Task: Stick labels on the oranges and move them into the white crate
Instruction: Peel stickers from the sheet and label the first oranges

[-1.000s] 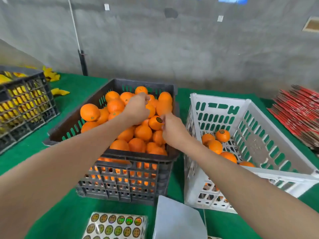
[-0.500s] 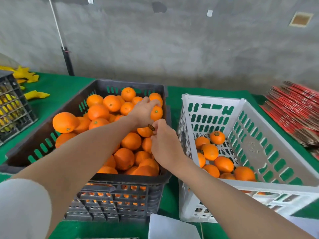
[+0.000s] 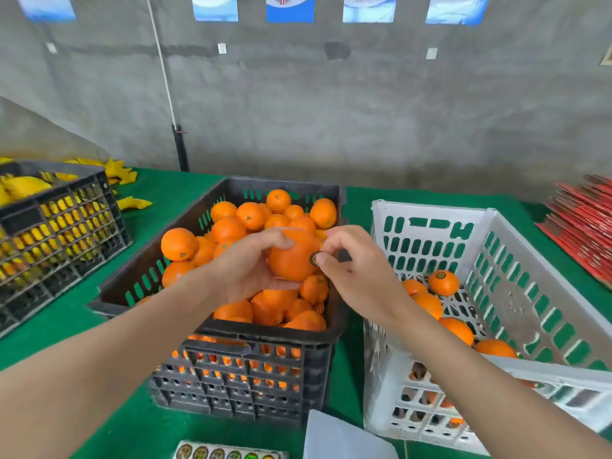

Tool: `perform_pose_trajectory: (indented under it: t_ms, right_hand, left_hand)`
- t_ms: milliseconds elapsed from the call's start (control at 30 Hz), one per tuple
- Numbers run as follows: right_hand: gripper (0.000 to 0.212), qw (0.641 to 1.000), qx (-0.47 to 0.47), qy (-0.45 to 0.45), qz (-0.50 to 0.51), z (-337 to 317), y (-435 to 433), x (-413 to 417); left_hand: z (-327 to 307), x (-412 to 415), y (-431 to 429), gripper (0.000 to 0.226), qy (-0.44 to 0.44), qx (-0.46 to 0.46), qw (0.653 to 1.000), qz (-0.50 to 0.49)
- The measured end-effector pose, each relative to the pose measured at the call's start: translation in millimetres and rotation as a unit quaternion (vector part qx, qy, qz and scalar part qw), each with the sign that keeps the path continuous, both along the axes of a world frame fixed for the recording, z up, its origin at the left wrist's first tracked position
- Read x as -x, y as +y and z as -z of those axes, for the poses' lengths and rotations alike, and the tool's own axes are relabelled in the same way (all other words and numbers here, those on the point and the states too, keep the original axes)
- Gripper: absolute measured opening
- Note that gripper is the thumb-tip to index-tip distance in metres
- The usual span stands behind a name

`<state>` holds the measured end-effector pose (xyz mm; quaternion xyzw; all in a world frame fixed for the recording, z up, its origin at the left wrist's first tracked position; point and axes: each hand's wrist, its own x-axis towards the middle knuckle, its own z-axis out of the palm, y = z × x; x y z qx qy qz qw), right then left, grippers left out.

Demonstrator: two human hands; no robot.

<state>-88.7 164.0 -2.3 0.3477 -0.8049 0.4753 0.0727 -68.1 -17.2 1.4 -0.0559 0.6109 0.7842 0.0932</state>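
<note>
Round orange fruit now lifted in my left hand's grip, right hand pinching its dark label on; white plastic crate barely filled.

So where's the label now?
Head view, centre: the label is on the orange in the left hand above the black crate, pressed by the right hand.

— What is the left hand doing?
— It is turned palm inward, with the fingers over the top of an orange and the thumb underneath, gripping it.
— And the right hand?
— It is just beside the left. Its thumb tip presses a label on the fruit's side, the forefinger hooks over the top, and the other fingers are curled. Both bare forearms reach forward and converge.
</note>
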Motion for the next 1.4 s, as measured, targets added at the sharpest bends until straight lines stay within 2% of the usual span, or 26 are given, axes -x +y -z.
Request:
perform_pose_trajectory:
  t_ms: [200,400,433,467,533,567,667,767,833,867,933,967,1000,1067,1133,1200,1267,1300,1367,1400]
  right_hand:
    - [0.009,0.998,-0.046,0.04,0.003,-2.3,20.3,-16.9]
    - [0.014,0.991,-0.001,0.105,0.082,1.2,41.8,-31.2]
    - [0.019,0.992,0.01,0.097,0.084,1.6,46.2,-32.4]
    - [0.036,0.994,0.017,0.071,0.086,1.0,50.9,-32.5]
    - [0.071,0.996,0.022,-0.025,0.085,-3.7,62.8,-30.1]
    - [0.076,0.994,0.03,-0.076,0.072,-5.2,69.2,-28.2]
    - [0.063,0.983,0.071,-0.168,-0.029,-1.4,84.3,-25.7]
    - [0.067,0.989,0.04,-0.127,-0.071,7.4,83.9,-31.0]
    - [0.067,0.997,0.032,-0.069,-0.032,6.9,80.6,-26.9]
    - [0.061,0.998,0.045,-0.038,-0.012,4.7,80.5,-19.9]
    - [0.044,0.996,0.079,-0.009,0.042,0.6,84.1,9.2]
    - [0.044,0.993,0.072,-0.022,0.087,-0.8,88.3,29.4]
    - [0.051,0.989,0.026,-0.055,0.135,-0.2,94.8,52.8]
    - [0.061,0.965,-0.143,-0.119,0.182,11.8,111.7,98.0]
    - [0.06,0.924,-0.328,-0.134,0.143,33.8,121.2,128.6]
    - [0.071,0.876,-0.46,-0.114,0.091,63.0,118.4,147.3]
    - [0.079,0.85,-0.514,-0.094,0.065,85.9,111.7,158.5]
    - [0.077,0.843,-0.527,-0.091,0.059,92.7,111.0,163.5]
    - [0.071,0.837,-0.528,-0.128,0.071,102.8,113.0,172.3]
    - [0.075,0.828,-0.537,-0.141,0.078,106.9,115.7,176.6]
  left_hand:
    - [4.4,-14.8,34.9,0.033,-0.007,-0.025,1.0,-0.002]
    - [7.6,-24.2,66.3,0.061,-0.009,-0.053,0.998,-0.014]
    - [6.7,-25.3,70.5,0.058,-0.006,-0.051,0.999,-0.011]
    - [5.9,-26.4,74.5,0.054,-0.003,-0.047,0.999,-0.008]
    - [5.1,-29.3,81.4,0.046,0.001,-0.041,0.999,0.0]
    - [5.2,-30.4,84.7,0.045,0.0,-0.045,0.999,0.005]
    - [3.7,-33.3,96.7,0.051,0.001,-0.065,0.998,0.026]
    - [0.7,-32.1,108.8,0.041,0.012,-0.089,0.995,0.046]
    - [-2.5,-29.9,112.4,0.038,0.009,-0.064,0.997,0.045]
    - [-4.9,-27.1,112.2,0.042,0.003,-0.033,0.999,0.035]
    - [-9.8,-16.9,101.5,0.052,-0.006,0.048,0.998,-0.031]
    - [-12.5,-12.2,92.8,0.05,0.0,0.081,0.993,-0.083]
    - [-14.7,-8.6,82.6,0.044,0.009,0.097,0.986,-0.133]
    - [-13.0,-3.6,61.5,0.036,0.019,0.089,0.976,-0.197]
    - [-4.1,-2.7,42.9,0.032,0.012,0.097,0.969,-0.228]
    - [6.8,-2.6,26.9,0.028,-0.004,0.126,0.962,-0.244]
    - [14.4,-1.6,13.9,0.025,-0.016,0.155,0.954,-0.255]
    - [17.0,-0.3,8.4,0.025,-0.019,0.167,0.951,-0.26]
    - [15.5,2.5,1.1,0.023,-0.027,0.186,0.945,-0.268]
    - [16.4,4.5,-1.6,0.022,-0.029,0.188,0.944,-0.268]
